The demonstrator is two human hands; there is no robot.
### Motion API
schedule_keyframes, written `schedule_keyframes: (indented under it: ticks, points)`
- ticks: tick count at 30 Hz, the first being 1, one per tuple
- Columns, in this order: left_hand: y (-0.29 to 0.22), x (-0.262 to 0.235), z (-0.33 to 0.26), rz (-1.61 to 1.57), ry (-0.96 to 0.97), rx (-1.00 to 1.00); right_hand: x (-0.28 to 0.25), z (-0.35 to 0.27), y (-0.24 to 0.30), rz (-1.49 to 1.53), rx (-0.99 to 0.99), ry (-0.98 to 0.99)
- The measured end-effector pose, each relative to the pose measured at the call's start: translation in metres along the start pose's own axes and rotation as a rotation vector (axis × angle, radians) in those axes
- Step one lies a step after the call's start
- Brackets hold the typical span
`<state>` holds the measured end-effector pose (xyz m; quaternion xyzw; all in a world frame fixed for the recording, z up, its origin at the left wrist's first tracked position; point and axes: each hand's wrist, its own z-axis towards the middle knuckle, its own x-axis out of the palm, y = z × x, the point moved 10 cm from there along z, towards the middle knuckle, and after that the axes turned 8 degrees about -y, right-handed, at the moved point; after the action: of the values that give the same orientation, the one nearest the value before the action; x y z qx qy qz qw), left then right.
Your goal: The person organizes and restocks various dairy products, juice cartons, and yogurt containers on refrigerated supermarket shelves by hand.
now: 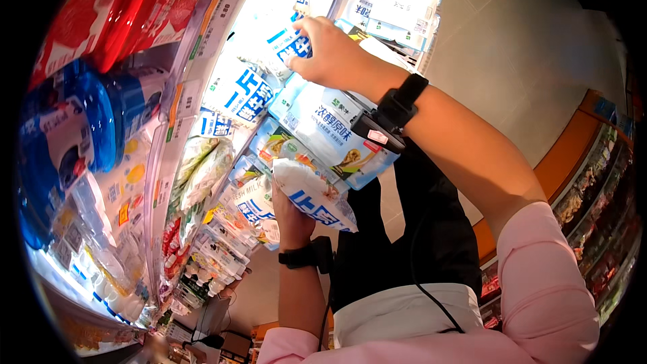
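Observation:
My right hand [329, 52] reaches onto the lit shelf, its thumb and fingers curled around the edge of a white and blue milk pouch [282, 35]. That pouch lies among similar ones, including another milk pouch [239, 94] just below it. Lower down, my left hand [291, 219] grips a second white and blue milk pouch [318, 197], which covers most of its fingers. Beside that hand lies one more pouch [255, 205]. Between my two hands sits a light-blue milk carton pack [330, 125]. Each wrist wears a black strap.
A shelf edge with price labels [185, 87] runs along the left. Beyond it hang red packs [125, 13] and blue packs [101, 114]. More white cartons [404, 0] are stacked at the far end. Another shelf of goods [586, 195] curves along the right, past the tiled floor [499, 47].

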<state>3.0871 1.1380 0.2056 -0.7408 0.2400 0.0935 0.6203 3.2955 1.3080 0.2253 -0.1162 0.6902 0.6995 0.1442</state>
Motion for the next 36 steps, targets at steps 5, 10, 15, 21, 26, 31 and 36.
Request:
schedule_keyframes:
  ticks: [5, 10, 15, 21, 26, 31, 36]
  points:
    - [0.049, 0.015, 0.015, -0.544, -0.172, -0.430, 0.013, 0.062, -0.090, -0.221, 0.334, -0.002]
    - [-0.018, 0.035, 0.034, 0.590, -0.161, 0.232, 0.028, 0.071, -0.090, -0.172, 0.250, 0.005]
    - [0.010, 0.053, 0.047, -0.471, -0.278, -0.432, 0.056, 0.087, -0.040, -0.198, -0.317, -0.043]
    - [-0.017, 0.039, 0.037, 0.127, -0.192, -0.093, 0.069, 0.098, -0.052, -0.350, -0.221, -0.001]
    - [-0.009, 0.029, 0.026, -0.139, -0.211, -0.276, 0.071, 0.052, -0.049, -0.635, -0.135, 0.057]
    - [-0.029, 0.023, 0.021, 0.456, -0.224, 0.171, 0.076, 0.038, -0.056, -0.335, 0.034, -0.094]
    - [-0.036, 0.037, 0.041, -0.079, -0.227, -0.197, 0.080, 0.062, -0.031, -0.492, 0.002, 0.007]
